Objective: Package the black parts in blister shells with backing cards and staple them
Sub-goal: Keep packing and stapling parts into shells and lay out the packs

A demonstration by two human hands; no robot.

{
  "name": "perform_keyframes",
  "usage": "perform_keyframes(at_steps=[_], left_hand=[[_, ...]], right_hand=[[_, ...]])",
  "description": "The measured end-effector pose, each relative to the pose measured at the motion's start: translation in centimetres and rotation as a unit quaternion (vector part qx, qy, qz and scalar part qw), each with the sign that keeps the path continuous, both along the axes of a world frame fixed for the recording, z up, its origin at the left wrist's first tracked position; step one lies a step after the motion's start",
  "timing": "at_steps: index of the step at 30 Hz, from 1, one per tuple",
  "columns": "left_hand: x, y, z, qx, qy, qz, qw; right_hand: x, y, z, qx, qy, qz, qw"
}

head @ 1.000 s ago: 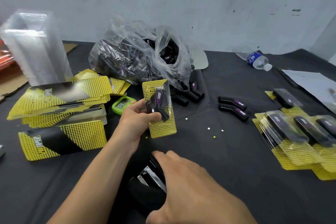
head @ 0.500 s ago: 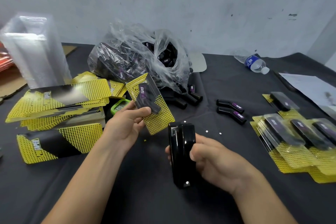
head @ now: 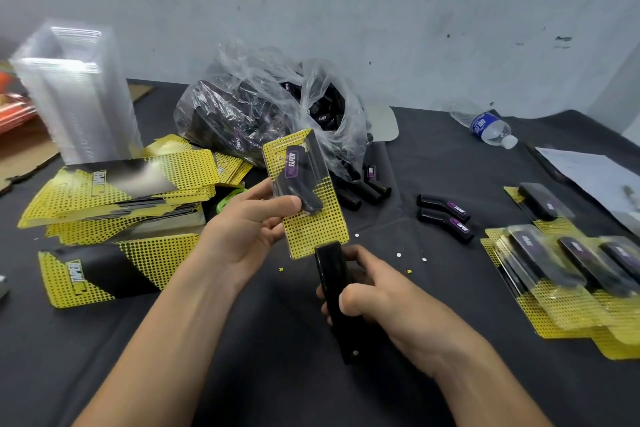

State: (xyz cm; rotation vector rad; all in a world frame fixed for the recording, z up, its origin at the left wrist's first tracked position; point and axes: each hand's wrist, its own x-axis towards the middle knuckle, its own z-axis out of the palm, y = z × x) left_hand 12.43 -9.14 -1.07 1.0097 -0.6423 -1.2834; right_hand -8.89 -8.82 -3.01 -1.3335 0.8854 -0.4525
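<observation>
Two hands: the left hand [head: 249, 229] has its fingers [head: 280, 203] pinching the blister shell [head: 317, 166] against its backing card [head: 318, 232], thumb over the black part [head: 298, 184]. The right hand [head: 391, 298] is clenched round the stapler [head: 334, 288].
Change: a second ago the stapler lay low on the table [head: 277, 374]. Now it is lifted, its nose touching the card's lower edge, and the card has swung more upright.
Meaning: this pack looks assembled and stapling is the step at hand. No staple shows yet.
Pack: held in the air above the table, in front of the bag of parts [head: 263, 114].
Edges: I cannot tell whether the card's edge sits inside the stapler's mouth.
Room: bare cloth lies between the card stack [head: 121, 191] on the left and the finished packs [head: 554, 270] on the right. Two loose parts [head: 443, 208] lie near, apart from both hands.
</observation>
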Motion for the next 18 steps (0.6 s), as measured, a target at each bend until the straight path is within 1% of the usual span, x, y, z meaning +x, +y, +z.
perform_keyframes(at_steps=[6, 10, 13, 18], left_hand=[[-0.1, 0.4, 0.2, -0.005, -0.027, 0.01, 1.0], [-0.3, 0.4, 0.0, -0.016, -0.055, -0.009, 0.998], [-0.8, 0.6, -0.1, -0.031, -0.084, -0.042, 0.995], [-1.4, 0.6, -0.1, -0.033, -0.101, -0.049, 0.993]], right_hand=[[0.1, 0.1, -0.3, -0.011, -0.02, 0.023, 0.999], [0.1, 0.1, -0.4, -0.018, -0.028, 0.039, 0.999], [0.4, 0.2, -0.7, -0.026, -0.03, 0.023, 0.999], [0.8, 0.1, -1.0, -0.006, -0.059, -0.019, 0.998]])
